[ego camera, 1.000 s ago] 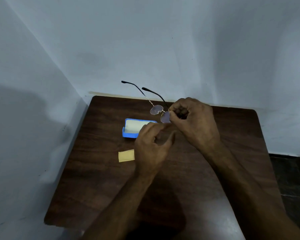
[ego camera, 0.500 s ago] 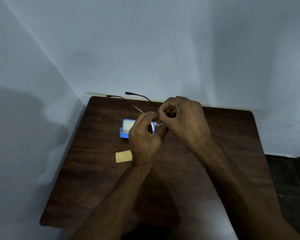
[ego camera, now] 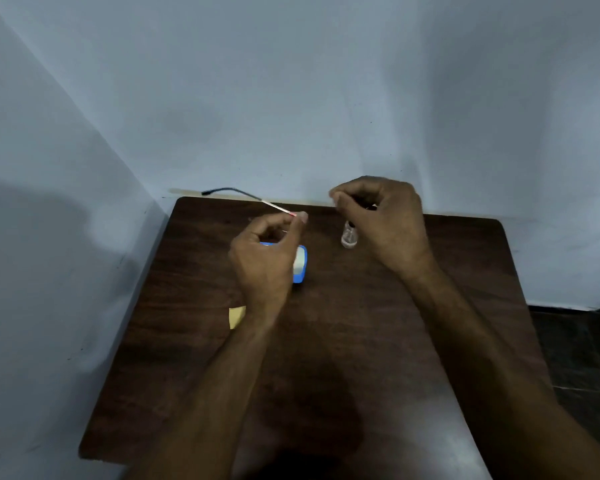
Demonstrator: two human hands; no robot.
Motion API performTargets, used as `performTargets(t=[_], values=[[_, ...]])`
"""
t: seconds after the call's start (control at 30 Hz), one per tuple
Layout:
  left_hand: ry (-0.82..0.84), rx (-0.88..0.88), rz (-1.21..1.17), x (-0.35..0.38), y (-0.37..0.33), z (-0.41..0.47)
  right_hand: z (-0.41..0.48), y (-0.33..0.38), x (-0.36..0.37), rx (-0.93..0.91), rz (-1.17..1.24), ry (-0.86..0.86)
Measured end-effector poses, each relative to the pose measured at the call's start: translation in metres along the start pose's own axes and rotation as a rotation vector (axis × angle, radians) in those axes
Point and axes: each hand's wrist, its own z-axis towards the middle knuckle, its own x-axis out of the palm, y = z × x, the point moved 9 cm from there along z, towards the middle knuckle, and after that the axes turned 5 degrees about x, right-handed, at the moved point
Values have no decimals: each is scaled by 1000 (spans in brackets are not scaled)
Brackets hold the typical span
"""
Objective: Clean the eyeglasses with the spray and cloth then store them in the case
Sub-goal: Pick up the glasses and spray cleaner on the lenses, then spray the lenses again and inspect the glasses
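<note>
Table [ego camera: 378,341]: dark wood, set into a corner of pale walls; all items below are carried on or held over it

Left hand [ego camera: 267,258]: raised above the case; grip closed, the eyeglasses pinched between thumb and curled fingers

Right hand [ego camera: 385,223]: held over the far middle of the table, fingers curled just above the spray bottle; whether the grip has hold of anything cannot be told

Case [ego camera: 301,271]: blue, pale lining, lying open, largely hidden under the left hand

Cloth [ego camera: 237,315]: yellow, flat on the table, near the left wrist

Eyeglasses [ego camera: 222,189]: only one dark-tipped temple is seen, pointing left and away; lenses hidden

Spray bottle [ego camera: 349,235]: small, clear, upright, right of the case
</note>
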Motion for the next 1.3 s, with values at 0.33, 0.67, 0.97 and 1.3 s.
performTargets(t=[0.33, 0.67, 0.97, 1.3], values=[[-100, -740, -640, 2, 60, -6, 4, -144, -21, 286, 107, -216], [-82, -854, -790, 14, 90, -8, 13, -200, 22, 330, 17, -194], [-79, -890, -859, 20, 100, -4, 42, -224, 52, 169, -217, -186], [-55, -870, -871, 16, 79, -4, 68, -271, 99, 279, -156, -4]])
